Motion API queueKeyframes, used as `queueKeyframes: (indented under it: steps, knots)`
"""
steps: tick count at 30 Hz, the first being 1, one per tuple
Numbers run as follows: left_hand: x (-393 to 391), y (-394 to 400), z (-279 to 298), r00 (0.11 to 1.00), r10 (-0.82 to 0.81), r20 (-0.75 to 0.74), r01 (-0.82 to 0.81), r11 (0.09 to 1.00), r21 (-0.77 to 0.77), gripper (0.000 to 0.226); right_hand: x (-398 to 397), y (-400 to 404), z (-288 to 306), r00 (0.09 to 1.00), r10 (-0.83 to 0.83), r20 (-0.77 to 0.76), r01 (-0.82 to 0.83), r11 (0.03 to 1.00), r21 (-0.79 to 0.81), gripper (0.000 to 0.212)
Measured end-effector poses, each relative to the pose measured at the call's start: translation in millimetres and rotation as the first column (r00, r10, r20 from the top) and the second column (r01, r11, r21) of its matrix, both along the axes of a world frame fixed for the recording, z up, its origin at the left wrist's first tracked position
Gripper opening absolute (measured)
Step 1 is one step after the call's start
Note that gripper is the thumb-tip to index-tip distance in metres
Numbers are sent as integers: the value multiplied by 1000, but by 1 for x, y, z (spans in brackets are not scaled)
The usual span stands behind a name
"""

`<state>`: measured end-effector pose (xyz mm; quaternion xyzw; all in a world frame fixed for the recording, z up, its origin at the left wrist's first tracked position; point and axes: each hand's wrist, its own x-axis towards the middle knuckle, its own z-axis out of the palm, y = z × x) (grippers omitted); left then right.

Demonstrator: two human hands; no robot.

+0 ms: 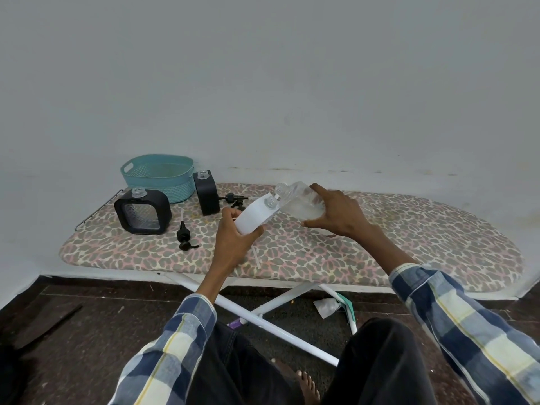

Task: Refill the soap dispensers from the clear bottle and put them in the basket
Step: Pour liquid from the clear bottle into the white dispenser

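An ironing board (409,229) with a spotted cover stands against a pale wall and carries everything. At its far left corner sits a teal basket (163,176), upright. Just in front of it, near the left edge, stands a square black soap dispenser (142,213) with a clear window and an open neck, no pump on it. A black pump (184,235) lies on the cover just right of that dispenser. A second black dispenser (206,192) stands beside the basket's right side, also with its neck open, and another pump (233,197) lies just to its right.

Near the middle of the board, the left hand (233,238) holds a white dispenser (254,214) above the cover, fingers curled around its lower body in a firm grip, its open neck tilted up to the right. The right hand (336,214) grips the clear bottle (298,200), fingers and thumb wrapped around its base. The bottle is tipped leftward, its mouth just above the white dispenser's neck, with cloudy liquid pooled low inside. Both sleeves are blue and cream plaid.
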<state>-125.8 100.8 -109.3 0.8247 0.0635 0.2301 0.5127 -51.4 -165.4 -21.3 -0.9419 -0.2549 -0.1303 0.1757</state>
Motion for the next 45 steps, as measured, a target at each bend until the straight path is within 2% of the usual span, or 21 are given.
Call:
queueKeyframes:
  steps: [3, 7, 9, 22, 28, 33, 36, 39, 45]
  knots:
    - [-3, -2, 4, 998, -13, 53, 16, 998, -57, 53, 1, 0, 2, 1000, -2, 20, 2, 1000, -2, 75]
    - [-7, 3, 11, 991, -20, 132, 60, 950, -307, 48, 5, -1, 9, 998, -6, 55, 6, 1000, 12, 74]
    - [-5, 9, 11, 989, -20, 143, 72, 928, -366, 48, 7, -2, 13, 998, -3, 64, 3, 1000, 11, 74]
    - [-6, 12, 15, 989, -120, 89, 146, 897, -417, 48, 9, -1, 7, 998, 43, 53, -42, 999, -24, 76]
    - [-6, 13, 14, 982, -165, 89, 187, 903, -388, 43, 10, 0, 10, 997, 48, 63, -45, 998, -54, 76]
    - [-7, 16, 14, 977, -192, 95, 213, 907, -364, 55, 12, -1, 10, 997, 52, 61, -48, 997, -63, 76]
    - [-9, 16, 16, 977, -192, 94, 214, 884, -417, 48, 13, -1, 10, 997, 52, 58, -48, 997, -67, 76]
    - [-11, 15, 19, 975, -204, 84, 220, 868, -445, 29, 13, -1, 11, 997, 51, 64, -46, 996, -77, 77]
    - [-12, 16, 16, 972, -221, 82, 234, 852, -469, 35, 15, -3, 11, 996, 55, 76, -47, 994, -103, 76]
